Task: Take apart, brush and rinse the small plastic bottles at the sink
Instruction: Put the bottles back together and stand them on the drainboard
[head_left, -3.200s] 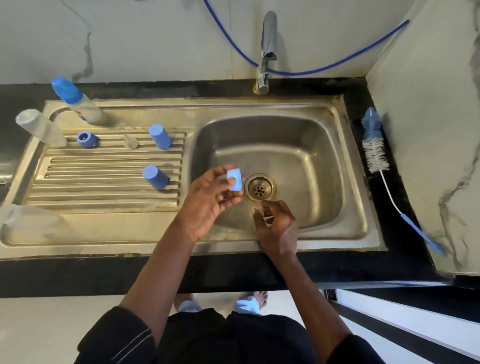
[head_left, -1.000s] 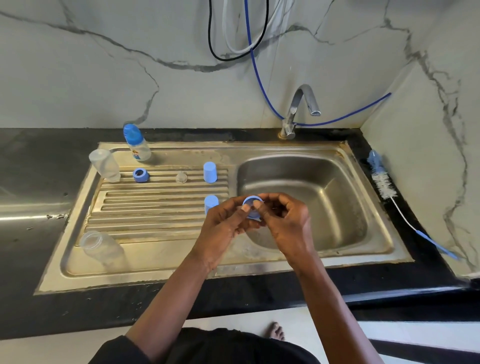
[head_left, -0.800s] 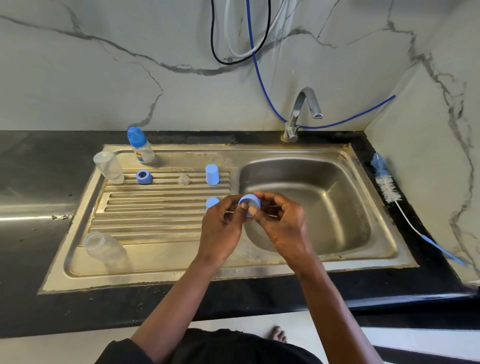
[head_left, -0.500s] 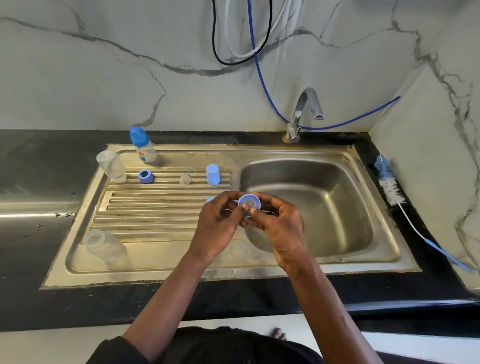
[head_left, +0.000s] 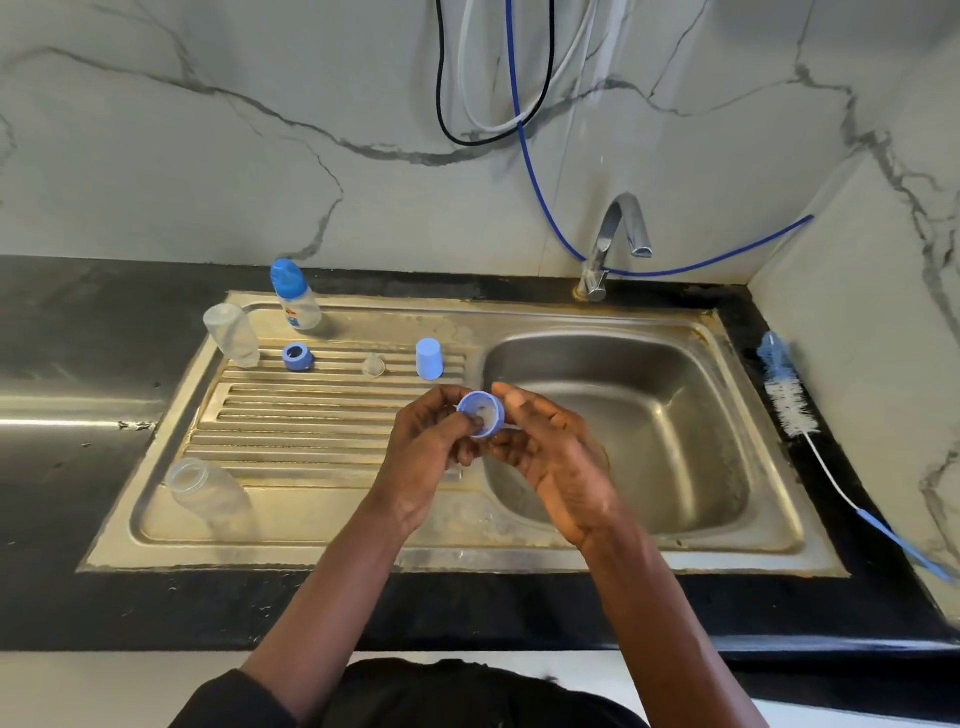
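Blue collar ring (head_left: 483, 413) is above the sink (head_left: 519, 558) at the drainboard-basin edge, pinched between your left hand (head_left: 431, 452) and right hand (head_left: 558, 467); brace the rim, press its clear centre out squarely, work above the basin

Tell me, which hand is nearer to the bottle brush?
Right. The right hand is over the basin, left of the bottle brush; the left hand is farther left.
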